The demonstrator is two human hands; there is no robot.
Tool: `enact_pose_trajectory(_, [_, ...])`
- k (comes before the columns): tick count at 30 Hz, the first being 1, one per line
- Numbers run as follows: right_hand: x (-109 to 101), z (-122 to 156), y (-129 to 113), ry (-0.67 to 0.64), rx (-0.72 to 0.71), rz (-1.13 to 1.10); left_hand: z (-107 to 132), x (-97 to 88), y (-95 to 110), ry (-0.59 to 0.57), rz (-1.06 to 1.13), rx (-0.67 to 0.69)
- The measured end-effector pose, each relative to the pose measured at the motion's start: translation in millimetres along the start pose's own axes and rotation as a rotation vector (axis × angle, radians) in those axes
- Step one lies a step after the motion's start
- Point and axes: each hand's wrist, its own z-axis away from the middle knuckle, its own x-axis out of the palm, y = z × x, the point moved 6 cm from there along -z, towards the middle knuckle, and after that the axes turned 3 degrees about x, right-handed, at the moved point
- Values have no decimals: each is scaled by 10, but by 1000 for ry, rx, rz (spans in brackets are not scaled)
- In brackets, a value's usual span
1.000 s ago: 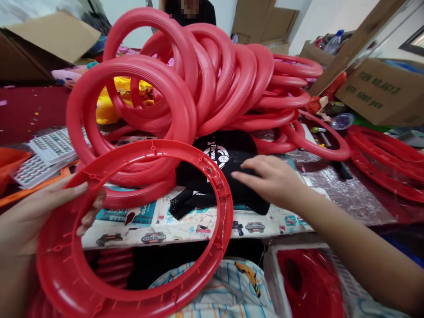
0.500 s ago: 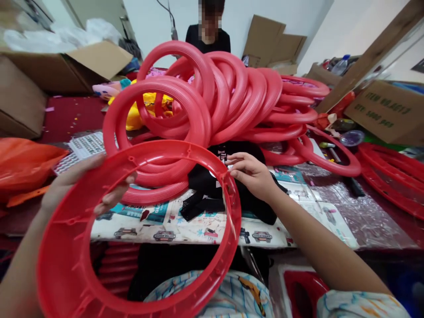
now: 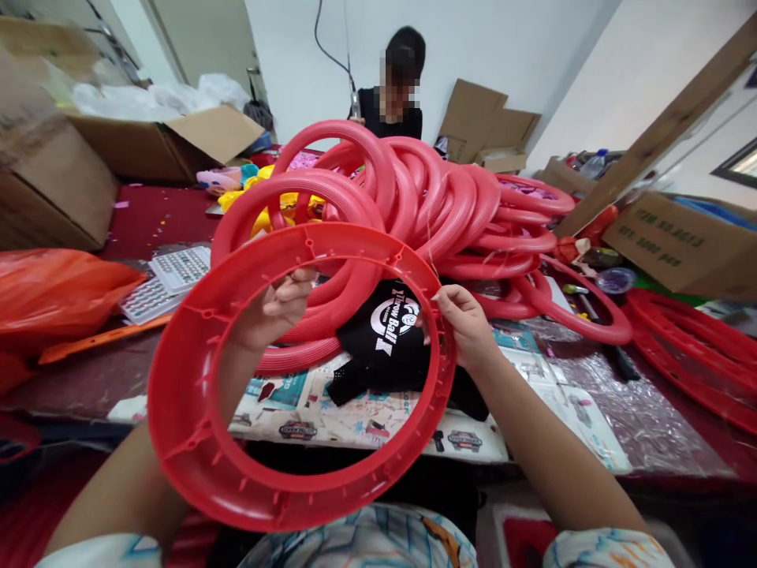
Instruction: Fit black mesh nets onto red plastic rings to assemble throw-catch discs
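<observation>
A glossy red plastic ring [image 3: 195, 379], with ribs and small posts on its inner face, is held up in front of me. My left hand [image 3: 281, 312] shows through its opening, fingers curled near the upper inner rim. Its forearm passes behind the ring, and the thumb's contact is hidden. My right hand [image 3: 461, 319] pinches the ring's right edge between thumb and fingertips, where a thin pale strand [image 3: 430, 241] rises. Behind the ring lies a black fabric piece [image 3: 384, 327] with white "Throw Ball" lettering, on a printed cardboard sheet [image 3: 360, 422].
Ridged pinkish-red rings [image 3: 455, 213] are heaped beyond the held one. Thin red rings [image 3: 691, 355] lie at right, an orange bag [image 3: 65, 292] and pale trays of small parts [image 3: 177, 272] at left. Cartons [image 3: 680, 244] flank the table. A person in black [image 3: 390, 110] is across it.
The ring has shifted right and tips less toward me. My left hand has moved inward behind its opening. The strand that hung down along the right side now points upward. My view has lifted.
</observation>
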Motion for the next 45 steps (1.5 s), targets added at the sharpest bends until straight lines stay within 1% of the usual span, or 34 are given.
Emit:
enact_pose_trajectory(1, [7, 10, -38, 12, -8, -17, -2, 81, -114, -51, -3, 11])
enact_pose_trajectory(3, [56, 39, -100, 23, -19, -42, -6, 212, -440, -130, -45, 0])
enact_pose_trajectory(5, [134, 74, -135, 27, -29, -54, 9, 321, -858, -226, -153, -81])
enact_pose_trajectory(7, [211, 110, -148, 35, -49, -54, 61, 419, -1213, -359, -253, -143])
enact_pose_trajectory(8, [238, 127, -151, 44, -69, -48, 95, 452, -1340, -412, -303, -165])
enact_pose_trajectory(9, [256, 146, -156, 59, -94, -38, 127, 476, -1420, -451, -342, -170])
enact_pose_trajectory(11, [263, 186, -175, 100, -162, -7, 174, 505, -1466, -486, -392, -143])
enact_pose_trajectory(14, [239, 252, -237, 149, -267, 66, 203, 548, -1398, -513, -413, -57])
enact_pose_trajectory(16, [231, 285, -292, 140, -313, 130, 206, 567, -1367, -529, -426, -20])
enact_pose_trajectory(18, [219, 298, -348, 106, -338, 192, 199, 549, -1359, -507, -464, -14])
enact_pose_trajectory(20, [189, 299, -402, 71, -373, 280, 206, 498, -1382, -484, -539, -83])
enact_pose_trajectory(22, [154, 297, -437, 24, -428, 397, 240, 431, -1413, -489, -638, -189])
enact_pose_trajectory(24, [121, 298, -431, -35, -475, 480, 285, 347, -1436, -493, -738, -281])
enact_pose_trajectory(25, [102, 300, -414, -60, -487, 488, 303, 305, -1444, -490, -778, -302])
enact_pose_trajectory(27, [68, 306, -364, -99, -485, 464, 328, 231, -1480, -476, -807, -318])
enact_pose_trajectory(29, [57, 321, -313, -133, -470, 450, 339, 162, -1550, -444, -763, -331])
enact_pose_trajectory(31, [63, 342, -272, -160, -449, 453, 349, 101, -1649, -422, -692, -375])
enact_pose_trajectory(33, [74, 361, -244, -178, -425, 468, 369, 62, -1748, -445, -638, -442])
enact_pose_trajectory(35, [96, 374, -218, -199, -405, 523, 378, 38, -1800, -481, -624, -459])
enact_pose_trajectory(37, [120, 377, -189, -220, -389, 591, 360, 10, -1802, -473, -643, -416])
enact_pose_trajectory(39, [134, 370, -157, -234, -374, 644, 338, -13, -1786, -437, -657, -366])
enact_pose_trajectory(41, [136, 356, -123, -242, -355, 669, 331, -19, -1780, -421, -663, -355])
enact_pose_trajectory(43, [135, 344, -93, -252, -340, 679, 342, -19, -1785, -424, -665, -393])
enact_pose_trajectory(45, [138, 337, -67, -271, -319, 670, 373, -19, -1804, -431, -618, -500])
